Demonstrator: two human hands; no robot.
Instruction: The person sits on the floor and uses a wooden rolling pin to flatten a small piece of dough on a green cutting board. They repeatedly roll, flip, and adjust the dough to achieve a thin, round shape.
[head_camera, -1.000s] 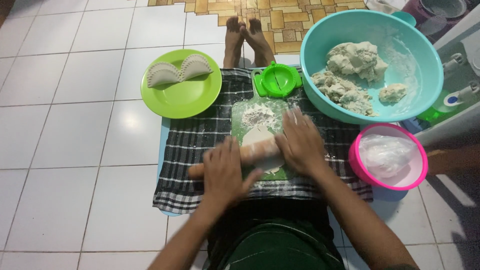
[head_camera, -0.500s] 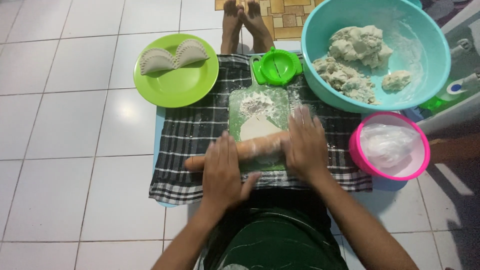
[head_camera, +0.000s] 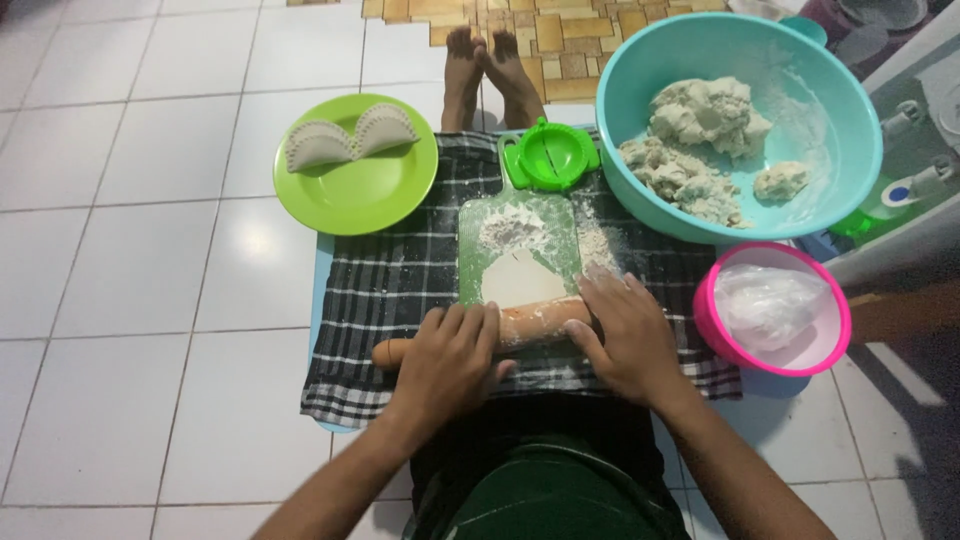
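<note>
Wooden cylindrical rolling pin (head_camera: 530, 323) lies across flattened pale dough (head_camera: 520, 280) on the green rectangular board (head_camera: 470, 262); left hand (head_camera: 450, 365) and right hand (head_camera: 625, 340) press it, fingers spread flat.

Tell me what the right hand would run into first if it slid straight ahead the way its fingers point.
The right hand points up the board. Its fingertips lie at the board's right edge, so it would probably first meet the loose flour there, then the green dumpling press. The flattened dough lies just left of that line.
</note>
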